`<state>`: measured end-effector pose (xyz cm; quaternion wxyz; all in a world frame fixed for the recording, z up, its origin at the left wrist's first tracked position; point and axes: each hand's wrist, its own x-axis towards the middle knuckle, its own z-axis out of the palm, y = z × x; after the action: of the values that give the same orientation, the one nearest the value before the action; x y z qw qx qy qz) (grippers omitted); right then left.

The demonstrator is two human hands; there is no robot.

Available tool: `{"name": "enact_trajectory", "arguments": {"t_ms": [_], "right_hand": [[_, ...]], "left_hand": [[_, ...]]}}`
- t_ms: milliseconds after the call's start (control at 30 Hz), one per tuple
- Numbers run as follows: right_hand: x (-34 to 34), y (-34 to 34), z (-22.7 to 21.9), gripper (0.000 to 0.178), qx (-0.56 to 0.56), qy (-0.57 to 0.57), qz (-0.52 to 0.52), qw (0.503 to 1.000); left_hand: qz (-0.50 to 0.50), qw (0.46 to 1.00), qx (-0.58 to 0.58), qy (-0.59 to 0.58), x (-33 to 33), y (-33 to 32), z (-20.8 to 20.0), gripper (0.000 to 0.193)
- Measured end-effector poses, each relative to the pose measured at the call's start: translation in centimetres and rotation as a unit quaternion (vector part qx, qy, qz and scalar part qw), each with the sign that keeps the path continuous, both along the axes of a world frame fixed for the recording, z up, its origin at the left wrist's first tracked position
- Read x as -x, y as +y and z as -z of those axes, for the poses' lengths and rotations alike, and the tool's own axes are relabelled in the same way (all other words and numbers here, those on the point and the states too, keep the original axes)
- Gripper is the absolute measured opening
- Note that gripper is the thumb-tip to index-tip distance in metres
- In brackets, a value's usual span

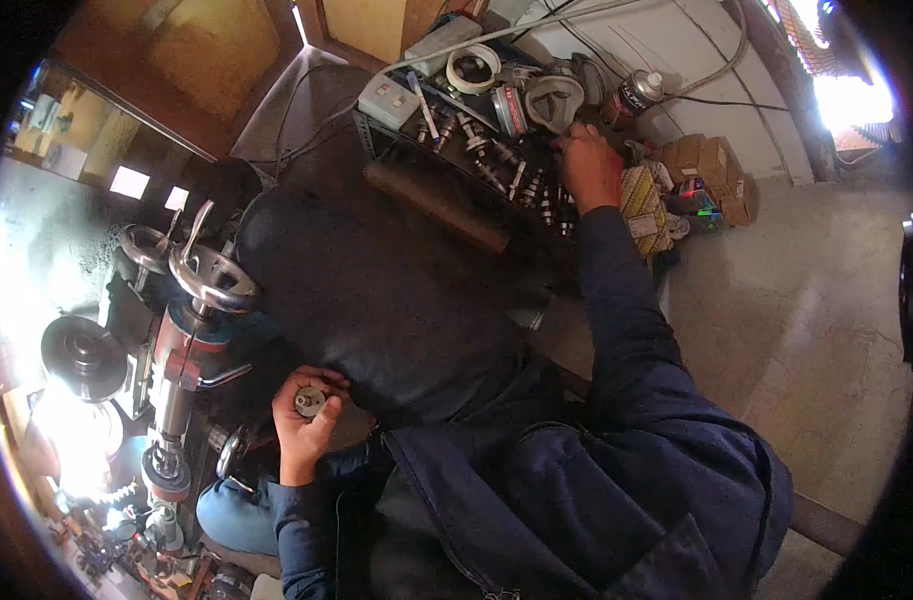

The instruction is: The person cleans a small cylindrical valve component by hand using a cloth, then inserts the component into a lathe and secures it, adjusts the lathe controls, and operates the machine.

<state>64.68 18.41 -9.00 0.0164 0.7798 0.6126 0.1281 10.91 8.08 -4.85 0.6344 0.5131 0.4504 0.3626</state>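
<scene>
My left hand is closed on a small round metal part, a disc with a short stub at its centre; the thumb presses along its side. My right arm stretches forward to a dark tray of metal parts, where my right hand has its fingers bent together beside a grey cup-shaped mask. What those fingertips hold, if anything, cannot be made out. Several shiny lobed metal shafts lie loose in the tray, left of my right hand. A white ring sits at the tray's back.
At left stands a machine with a chrome handwheel and a bright lamp beside it. A spray can stands behind my right hand. Cardboard boxes and a yellow patterned box are on its right. A dark padded surface spreads before me.
</scene>
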Motion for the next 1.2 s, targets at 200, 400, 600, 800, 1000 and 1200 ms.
{"name": "enact_trajectory", "arguments": {"t_ms": [200, 400, 600, 800, 1000, 1200], "right_hand": [[-0.1, 0.5, -0.1, 0.035, 0.045, 0.016, -0.019, 0.999], [-3.6, -0.2, -1.9, 0.027, -0.03, -0.002, -0.07, 0.997], [-3.8, -1.7, -2.8, 0.022, -0.011, 0.149, -0.03, 0.988], [1.5, -1.7, -1.5, 0.02, 0.224, 0.148, 0.034, 0.963], [4.0, -3.7, 0.3, 0.011, 0.214, 0.008, -0.026, 0.976], [3.1, -4.2, 0.6, 0.013, 0.178, -0.002, -0.024, 0.984]], "left_hand": [[0.001, 0.995, 0.097, 0.027, 0.9, 0.1, -0.3, 0.026], [0.013, 0.992, 0.074, 0.098, 1.2, 0.1, -0.1, 0.023], [-0.008, 0.991, 0.071, 0.111, 0.1, 0.0, -0.6, 0.022], [-0.089, 0.991, 0.047, 0.093, 0.0, 0.4, -2.2, 0.019], [-0.142, 0.986, -0.019, 0.084, 2.4, 0.4, -2.1, 0.018], [-0.119, 0.988, 0.022, 0.096, 2.0, 0.1, -2.5, 0.017]]}}
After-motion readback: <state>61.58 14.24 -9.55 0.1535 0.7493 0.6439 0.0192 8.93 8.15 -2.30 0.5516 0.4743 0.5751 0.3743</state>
